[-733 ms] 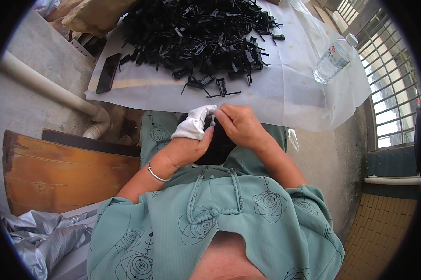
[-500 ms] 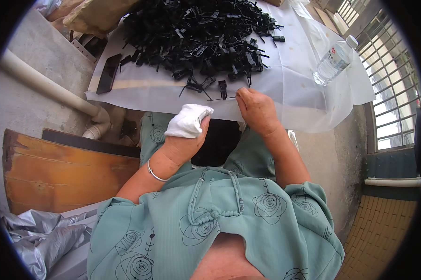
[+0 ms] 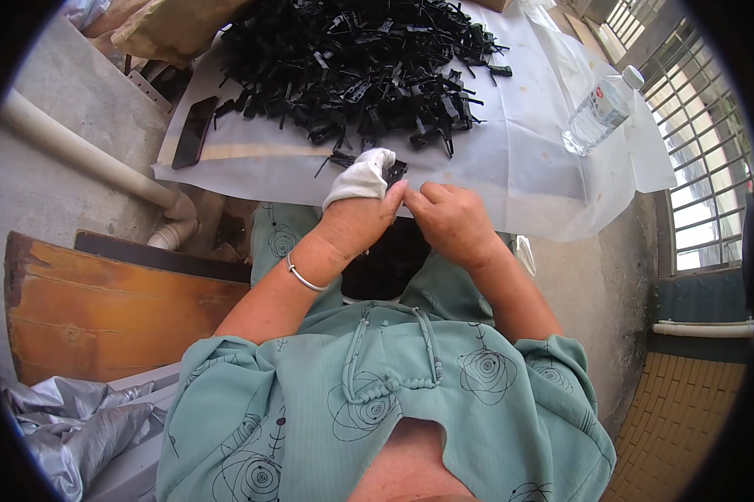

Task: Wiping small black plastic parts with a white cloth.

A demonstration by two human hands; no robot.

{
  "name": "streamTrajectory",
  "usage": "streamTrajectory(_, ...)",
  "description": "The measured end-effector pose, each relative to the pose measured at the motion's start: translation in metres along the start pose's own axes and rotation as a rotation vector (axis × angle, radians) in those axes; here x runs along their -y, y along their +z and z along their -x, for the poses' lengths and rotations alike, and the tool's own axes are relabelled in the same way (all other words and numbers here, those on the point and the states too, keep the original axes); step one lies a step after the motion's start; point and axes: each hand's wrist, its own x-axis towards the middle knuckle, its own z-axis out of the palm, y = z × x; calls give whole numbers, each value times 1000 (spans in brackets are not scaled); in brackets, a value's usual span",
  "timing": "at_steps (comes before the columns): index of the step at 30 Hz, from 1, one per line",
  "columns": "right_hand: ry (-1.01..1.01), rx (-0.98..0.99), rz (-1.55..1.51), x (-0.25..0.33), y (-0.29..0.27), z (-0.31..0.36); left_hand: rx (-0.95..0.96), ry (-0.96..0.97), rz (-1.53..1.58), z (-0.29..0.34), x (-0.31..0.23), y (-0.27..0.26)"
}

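At the near edge of the table (image 3: 552,197), a black plastic piece (image 3: 398,173) is held by the curled left hand (image 3: 356,216), partly covered with white cloth (image 3: 357,181). The right hand (image 3: 454,221) is bent, fingertips (image 3: 413,198) placed just beside the piece; whether something is pinched cannot be told.

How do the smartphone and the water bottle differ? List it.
The smartphone is dark and opaque; the water bottle is mostly clear. The smartphone is a flat slab; the water bottle is rounded and capped. The smartphone lies left, the water bottle right. Both rest on the white sheet.
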Motion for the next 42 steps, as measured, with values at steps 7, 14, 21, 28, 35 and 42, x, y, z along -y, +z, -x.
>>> streamTrajectory(7,409,-176,-853,30,1,-5,252,-367,840,18,-19,-34)
streamTrajectory(14,492,-33,-1106,36,0,-7,212,-385,877,40,-19,-44)
streamTrajectory(21,329,54,-877,41,-3,-11,175,-467,909,44,-22,-47)
streamTrajectory(28,442,90,-1092,47,5,-8,156,-217,437,54,-16,-45)
streamTrajectory(35,528,97,-1168,51,21,-3,47,23,73,58,-14,-38)
streamTrajectory(42,289,155,-899,29,16,-4,106,-435,1037,46,-10,-53)
